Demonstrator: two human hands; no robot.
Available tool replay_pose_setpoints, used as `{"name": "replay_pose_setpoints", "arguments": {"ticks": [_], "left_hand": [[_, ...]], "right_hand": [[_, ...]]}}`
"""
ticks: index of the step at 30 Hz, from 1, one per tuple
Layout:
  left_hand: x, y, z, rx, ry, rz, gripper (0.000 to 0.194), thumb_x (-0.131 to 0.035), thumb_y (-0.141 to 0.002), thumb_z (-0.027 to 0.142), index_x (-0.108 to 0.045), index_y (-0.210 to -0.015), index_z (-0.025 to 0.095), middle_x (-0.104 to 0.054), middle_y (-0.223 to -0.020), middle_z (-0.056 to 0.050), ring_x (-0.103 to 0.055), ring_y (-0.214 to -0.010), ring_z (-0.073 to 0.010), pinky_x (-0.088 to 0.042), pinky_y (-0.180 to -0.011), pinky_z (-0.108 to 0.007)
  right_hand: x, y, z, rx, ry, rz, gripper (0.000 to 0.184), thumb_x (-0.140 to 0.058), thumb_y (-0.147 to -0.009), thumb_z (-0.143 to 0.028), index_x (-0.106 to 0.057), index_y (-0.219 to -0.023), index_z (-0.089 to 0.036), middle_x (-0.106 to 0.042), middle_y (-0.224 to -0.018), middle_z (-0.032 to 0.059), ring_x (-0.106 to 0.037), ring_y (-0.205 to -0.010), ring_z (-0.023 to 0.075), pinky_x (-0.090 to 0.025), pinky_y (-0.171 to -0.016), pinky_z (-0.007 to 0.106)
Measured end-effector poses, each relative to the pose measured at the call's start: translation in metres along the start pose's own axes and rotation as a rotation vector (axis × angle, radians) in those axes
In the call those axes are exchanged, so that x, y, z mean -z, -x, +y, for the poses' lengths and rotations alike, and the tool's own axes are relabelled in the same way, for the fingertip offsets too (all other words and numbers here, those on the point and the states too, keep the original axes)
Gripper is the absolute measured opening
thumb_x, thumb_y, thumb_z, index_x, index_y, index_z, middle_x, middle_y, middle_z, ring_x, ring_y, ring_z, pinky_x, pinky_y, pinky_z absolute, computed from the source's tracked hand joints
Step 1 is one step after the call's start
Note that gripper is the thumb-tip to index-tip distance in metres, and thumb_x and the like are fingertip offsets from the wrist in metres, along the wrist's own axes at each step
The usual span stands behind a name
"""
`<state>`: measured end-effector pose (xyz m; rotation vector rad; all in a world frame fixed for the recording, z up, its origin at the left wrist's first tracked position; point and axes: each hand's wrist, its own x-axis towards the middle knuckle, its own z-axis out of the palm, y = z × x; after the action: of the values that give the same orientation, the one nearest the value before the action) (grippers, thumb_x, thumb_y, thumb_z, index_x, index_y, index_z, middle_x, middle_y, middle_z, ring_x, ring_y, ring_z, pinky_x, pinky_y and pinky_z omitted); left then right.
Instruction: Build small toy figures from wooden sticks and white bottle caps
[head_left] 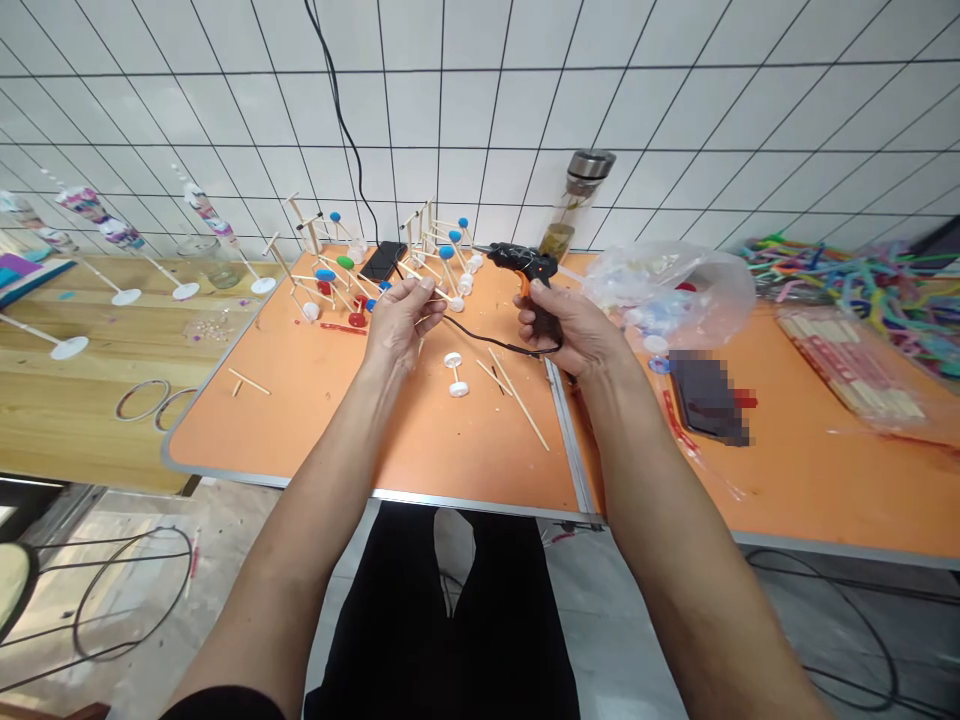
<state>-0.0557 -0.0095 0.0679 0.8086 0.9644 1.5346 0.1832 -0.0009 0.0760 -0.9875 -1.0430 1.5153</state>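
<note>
My right hand [564,325] grips a black and orange glue gun [526,267] by its handle, nozzle pointing left, above the orange table [330,420]. My left hand [401,315] pinches a thin wooden stick with a white cap [439,292] close to the gun's nozzle. The gun's black cord [487,342] runs between the hands. A stick axle with two white caps [455,373] lies on the table just below them. Loose wooden sticks [517,390] lie beside it.
Stick models with coloured caps [337,275] and a black phone [382,260] stand at the table's back. A glass bottle [574,205], a clear plastic bag [667,285], packed sticks [847,370] and coloured pipe cleaners [862,280] are to the right. A wooden table [75,390] is left.
</note>
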Motion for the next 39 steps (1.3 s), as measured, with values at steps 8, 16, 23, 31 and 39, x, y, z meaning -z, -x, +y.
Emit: {"name": "replay_pose_setpoints", "arguments": {"ticks": [8, 16, 23, 31, 39], "left_hand": [[-0.003, 0.001, 0.002, 0.021, 0.028, 0.024, 0.03, -0.096, -0.088, 0.033, -0.07, -0.08, 0.02, -0.076, -0.076, 0.004, -0.071, -0.063, -0.0055, -0.058, -0.064, -0.016], [0.0, -0.002, 0.002, 0.02, 0.058, 0.043, 0.029, -0.096, -0.088, 0.032, -0.07, -0.081, 0.02, -0.076, -0.076, 0.005, -0.072, -0.062, -0.0057, -0.057, -0.061, -0.016], [0.0, -0.002, 0.009, 0.112, 0.159, 0.051, 0.028, -0.094, -0.091, 0.029, -0.068, -0.083, 0.019, -0.074, -0.071, 0.005, -0.072, -0.061, -0.0054, -0.059, -0.063, -0.015], [0.0, 0.0, 0.014, 0.151, 0.198, 0.049, 0.027, -0.093, -0.094, 0.03, -0.07, -0.084, 0.019, -0.075, -0.072, 0.004, -0.073, -0.061, -0.0063, -0.061, -0.063, -0.016], [0.001, 0.0, 0.013, 0.167, 0.192, 0.055, 0.026, -0.089, -0.097, 0.03, -0.07, -0.085, 0.018, -0.077, -0.075, 0.002, -0.076, -0.065, -0.0079, -0.063, -0.066, -0.017]], "right_hand": [[-0.008, 0.003, 0.004, 0.231, 0.31, -0.031, 0.064, -0.082, -0.085, -0.084, -0.064, -0.093, -0.024, -0.078, -0.102, 0.0035, -0.055, -0.065, 0.0088, -0.044, -0.05, 0.02], [-0.015, 0.011, 0.0, 0.389, 0.394, 0.007, 0.065, -0.077, -0.085, -0.089, -0.065, -0.097, -0.026, -0.079, -0.098, 0.0055, -0.054, -0.064, 0.0122, -0.04, -0.05, 0.025], [-0.015, 0.016, -0.004, 0.447, 0.372, -0.052, 0.069, -0.084, -0.077, -0.091, -0.065, -0.092, -0.027, -0.076, -0.091, 0.0047, -0.052, -0.06, 0.013, -0.033, -0.046, 0.027], [-0.015, 0.017, 0.0, 0.444, 0.38, -0.118, 0.065, -0.085, -0.08, -0.088, -0.071, -0.094, -0.026, -0.076, -0.092, 0.0045, -0.052, -0.061, 0.0132, -0.036, -0.048, 0.028], [-0.015, 0.016, 0.003, 0.435, 0.368, -0.117, 0.062, -0.086, -0.081, -0.085, -0.072, -0.092, -0.026, -0.071, -0.084, 0.0034, -0.051, -0.061, 0.0137, -0.034, -0.049, 0.029]]}}
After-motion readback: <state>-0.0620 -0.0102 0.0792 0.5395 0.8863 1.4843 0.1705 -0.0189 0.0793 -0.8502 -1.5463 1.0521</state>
